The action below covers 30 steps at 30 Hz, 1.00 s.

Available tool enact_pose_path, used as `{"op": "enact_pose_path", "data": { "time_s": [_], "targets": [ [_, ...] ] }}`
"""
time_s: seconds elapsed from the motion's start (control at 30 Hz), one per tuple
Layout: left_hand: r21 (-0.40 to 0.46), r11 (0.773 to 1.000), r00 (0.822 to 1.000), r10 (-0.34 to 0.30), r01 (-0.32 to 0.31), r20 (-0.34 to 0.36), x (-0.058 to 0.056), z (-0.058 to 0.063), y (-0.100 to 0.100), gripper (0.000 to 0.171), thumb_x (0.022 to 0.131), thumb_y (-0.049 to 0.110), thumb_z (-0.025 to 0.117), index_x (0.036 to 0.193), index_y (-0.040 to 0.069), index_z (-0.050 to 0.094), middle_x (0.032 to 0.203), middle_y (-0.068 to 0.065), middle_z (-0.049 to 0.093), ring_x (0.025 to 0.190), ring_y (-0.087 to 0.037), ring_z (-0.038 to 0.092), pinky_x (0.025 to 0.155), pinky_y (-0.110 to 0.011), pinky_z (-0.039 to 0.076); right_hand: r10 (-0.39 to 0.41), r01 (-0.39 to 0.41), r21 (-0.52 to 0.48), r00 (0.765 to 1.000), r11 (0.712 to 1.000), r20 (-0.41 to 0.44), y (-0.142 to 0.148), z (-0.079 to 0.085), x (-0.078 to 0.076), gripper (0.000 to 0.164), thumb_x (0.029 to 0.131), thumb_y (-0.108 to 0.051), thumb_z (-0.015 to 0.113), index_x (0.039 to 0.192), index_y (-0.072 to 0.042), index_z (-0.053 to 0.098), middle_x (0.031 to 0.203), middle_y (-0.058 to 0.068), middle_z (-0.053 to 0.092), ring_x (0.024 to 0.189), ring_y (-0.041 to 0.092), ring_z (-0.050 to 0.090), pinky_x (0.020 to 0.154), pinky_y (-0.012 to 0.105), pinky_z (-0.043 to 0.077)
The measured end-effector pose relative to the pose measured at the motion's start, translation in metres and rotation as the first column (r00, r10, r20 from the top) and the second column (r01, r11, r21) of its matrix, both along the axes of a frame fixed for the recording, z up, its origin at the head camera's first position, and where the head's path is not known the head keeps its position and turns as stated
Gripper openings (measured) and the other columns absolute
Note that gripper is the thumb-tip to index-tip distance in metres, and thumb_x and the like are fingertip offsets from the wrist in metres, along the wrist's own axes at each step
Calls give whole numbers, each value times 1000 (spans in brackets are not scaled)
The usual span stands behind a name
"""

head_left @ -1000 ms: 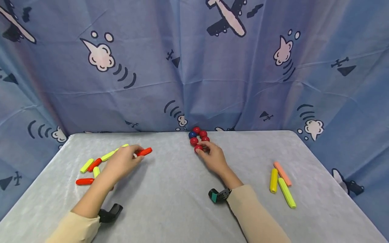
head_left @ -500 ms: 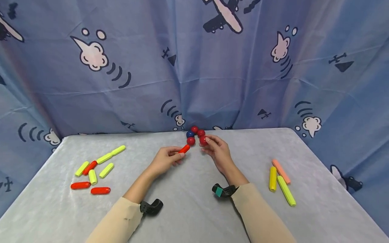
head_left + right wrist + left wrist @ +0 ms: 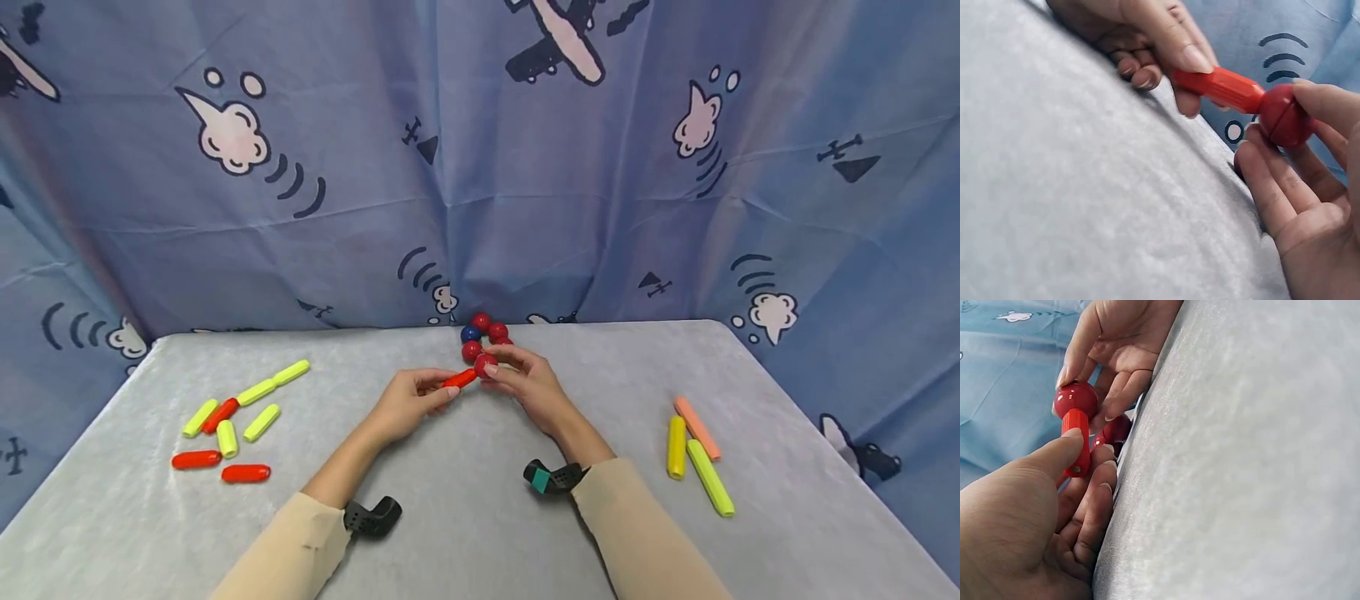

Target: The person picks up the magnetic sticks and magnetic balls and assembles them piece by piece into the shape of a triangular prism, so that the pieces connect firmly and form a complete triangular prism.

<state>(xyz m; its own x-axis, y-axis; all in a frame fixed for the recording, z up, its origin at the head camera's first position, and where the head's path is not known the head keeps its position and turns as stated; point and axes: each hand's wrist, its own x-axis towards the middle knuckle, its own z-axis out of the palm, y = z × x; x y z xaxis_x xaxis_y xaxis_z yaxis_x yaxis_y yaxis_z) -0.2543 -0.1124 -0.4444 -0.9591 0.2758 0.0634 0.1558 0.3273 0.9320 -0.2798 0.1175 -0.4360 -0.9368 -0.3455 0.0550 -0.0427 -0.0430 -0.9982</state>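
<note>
Rod (image 3: 1232,90) meets red ball (image 3: 1284,119); your left hand (image 3: 402,404) pinches it short of the ball, your right hand (image 3: 536,393) pinches the ball, presumably leaving their contact uncovered

Held stick (image 3: 1230,90) is super bright orange-red, held ball (image 3: 1285,117) a darker red, sleeves (image 3: 643,533) plain beige, tablecloth (image 3: 465,525) pale grey, and the curtain (image 3: 510,200) is blue with cartoon planes.

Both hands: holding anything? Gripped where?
Left hand: an orange-red ridged rod, pinched by its sides, clear of the end at the glossy red ball. Right hand: that ball, pinched between thumb and fingers, clear of the rod.
</note>
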Motion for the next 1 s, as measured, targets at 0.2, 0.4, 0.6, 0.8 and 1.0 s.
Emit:
{"op": "enact_pose_path", "data": {
  "time_s": [0.2, 0.4, 0.6, 0.8, 1.0],
  "targets": [
    [19, 1000, 1000, 19, -18, -8, 2, 0, -3, 28, 95, 23, 71, 119, 9, 74, 81, -6, 70, 70, -13, 61, 59, -25, 50, 18, -10, 97, 996, 995, -86, -5, -1, 1, 37, 96, -14, 69, 129, -1, 60, 135, 20, 58, 100, 18, 70, 89, 28, 60],
    [34, 999, 999, 2, -1, -33, 2, -1, -5, 28, 95, 21, 72, 119, 8, 74, 95, -11, 75, 73, -11, 63, 61, -25, 52, 109, -28, 303, 961, 953, -254, -12, -5, 4, 28, 89, -12, 77, 114, -4, 70, 119, 16, 71, 90, 8, 67, 78, 20, 56],
    [16, 999, 999, -36, 36, -22, -1, 2, 0, 30, 95, 25, 71, 121, 10, 73, 96, -11, 75, 77, -11, 64, 64, -26, 53, 68, 43, 364, 956, 930, -286, -8, -6, 7, 20, 87, -19, 80, 107, -13, 77, 107, 5, 75, 97, 13, 64, 82, 23, 54],
    [4, 996, 996, -85, 85, -20, -3, 6, -10, 35, 97, 21, 69, 127, 3, 68, 103, -18, 74, 77, -15, 68, 68, -29, 58, 49, 48, 376, 969, 925, -244, -6, -5, 9, 19, 89, -19, 78, 107, -12, 77, 105, 6, 74, 86, 13, 60, 71, 23, 51],
    [-34, 999, 999, -39, 38, -15, -2, 10, -25, 33, 96, 20, 70, 124, 2, 69, 102, -17, 74, 77, -14, 67, 68, -28, 58, 14, 64, 352, 977, 934, -215, -10, -4, 7, 22, 90, -22, 77, 110, -11, 76, 98, 6, 69, 74, 17, 55, 61, 23, 46]
  ]
}}
